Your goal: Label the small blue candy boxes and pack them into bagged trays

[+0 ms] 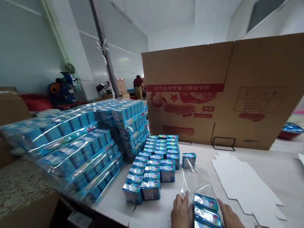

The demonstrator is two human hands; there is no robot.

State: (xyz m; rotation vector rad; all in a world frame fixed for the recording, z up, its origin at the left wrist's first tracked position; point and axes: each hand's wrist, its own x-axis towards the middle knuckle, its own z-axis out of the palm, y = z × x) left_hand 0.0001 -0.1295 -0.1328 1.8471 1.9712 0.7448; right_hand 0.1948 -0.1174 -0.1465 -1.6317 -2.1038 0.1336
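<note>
A row of small blue tins (207,212) lies at the near edge of the white table, with a clear plastic bag (195,180) spread out just beyond it. My left hand (182,214) grips the row from its left side, fingers bent and their tips by the bag's edge. Against the right side of the same tins presses my right hand (230,217), partly hidden behind them. Whether the tins sit inside the bag is hard to make out. Left of the bag stand several rows of loose blue tins (151,189), and a single tin (189,160) stands apart from them.
Plastic-wrapped stacks of blue tins (77,155) line the table's left edge. A large cardboard box (187,69) stands across the back, with a black wire frame (224,143) at its foot. Flat white card blanks (245,187) lie at right. Far off, a person (138,85) stands.
</note>
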